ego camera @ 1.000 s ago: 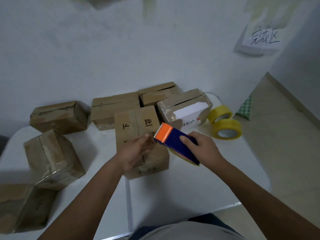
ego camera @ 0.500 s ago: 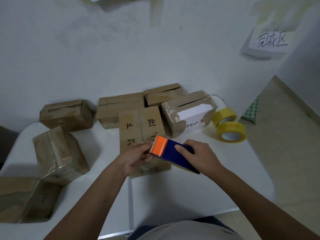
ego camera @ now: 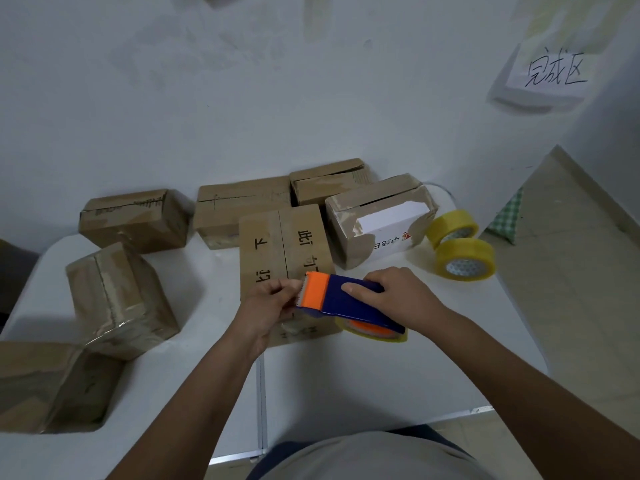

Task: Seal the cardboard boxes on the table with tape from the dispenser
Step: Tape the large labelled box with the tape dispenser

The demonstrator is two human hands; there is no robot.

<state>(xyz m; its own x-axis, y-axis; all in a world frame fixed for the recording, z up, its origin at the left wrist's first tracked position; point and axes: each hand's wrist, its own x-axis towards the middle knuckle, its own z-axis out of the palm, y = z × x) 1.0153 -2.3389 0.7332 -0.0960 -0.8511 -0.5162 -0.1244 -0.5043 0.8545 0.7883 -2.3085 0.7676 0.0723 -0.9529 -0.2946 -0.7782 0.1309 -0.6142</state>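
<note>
Wall sign reading "完成区"

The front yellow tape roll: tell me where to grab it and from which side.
Take the front yellow tape roll across its outer band from above, thumb and fingers on opposite flat faces. It stands on edge, hole facing the camera, top unobstructed, the second roll close behind.

Both forearms are bare, no sleeves showing, above a light grey top and dark trousers.
</note>
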